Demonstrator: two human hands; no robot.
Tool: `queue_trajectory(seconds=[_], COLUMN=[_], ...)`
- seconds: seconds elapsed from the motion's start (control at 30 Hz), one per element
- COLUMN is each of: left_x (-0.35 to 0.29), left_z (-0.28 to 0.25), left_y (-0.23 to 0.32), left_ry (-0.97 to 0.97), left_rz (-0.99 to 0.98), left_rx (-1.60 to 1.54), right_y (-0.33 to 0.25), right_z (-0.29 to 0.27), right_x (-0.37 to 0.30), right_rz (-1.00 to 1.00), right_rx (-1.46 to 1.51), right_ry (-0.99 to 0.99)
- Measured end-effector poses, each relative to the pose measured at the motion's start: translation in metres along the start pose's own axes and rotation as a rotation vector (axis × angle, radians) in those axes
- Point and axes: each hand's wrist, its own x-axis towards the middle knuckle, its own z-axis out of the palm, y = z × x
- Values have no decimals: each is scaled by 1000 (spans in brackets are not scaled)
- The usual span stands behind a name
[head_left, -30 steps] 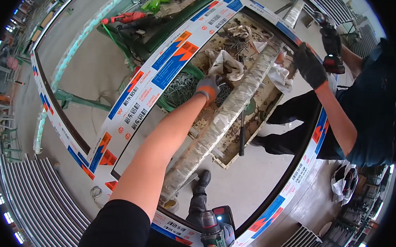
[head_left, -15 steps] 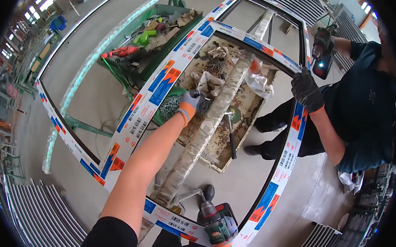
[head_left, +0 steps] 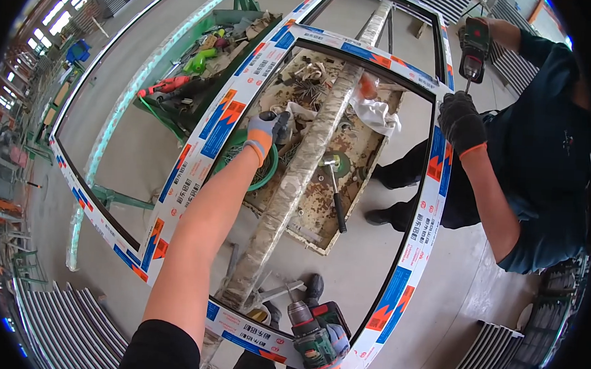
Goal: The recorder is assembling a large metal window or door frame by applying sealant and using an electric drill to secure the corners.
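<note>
Grey floor (head_left: 467,287) rings stained surface (head_left: 311,212) at twelve o'clock; right hand (head_left: 338,344) clamps fingers on drill (head_left: 315,347) at six; left hand (head_left: 263,131), grip unclear.

Cannot see the fingertips of the left hand (head_left: 265,133) clearly — cannot tell of anything pinched there. Cannot count the metal fasteners (head_left: 261,171), too small, in the green bowl (head_left: 271,173), partly covered by the left forearm (head_left: 195,246). Cannot see most fingers of the right hand (head_left: 338,344), hidden by the drill (head_left: 313,339). Lose the black sleeve (head_left: 160,351) at the lower edge, the co-worker's (head_left: 544,151) head at the dark rim — and cannot name the blurred clutter (head_left: 5,176) far left.
</note>
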Motion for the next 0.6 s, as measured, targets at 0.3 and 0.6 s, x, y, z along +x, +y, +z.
queue_trajectory(seconds=[0.3, 0.6], left_x=[-104, -358], left_z=[20, -19], left_y=[44, 77], left_ry=[-58, -244], left_rz=[0, -307], left_rx=[-36, -6], right_y=[-3, 15], right_z=[-10, 2], right_x=[7, 29], right_rz=[-24, -168], right_rx=[-57, 234], right_ry=[27, -101])
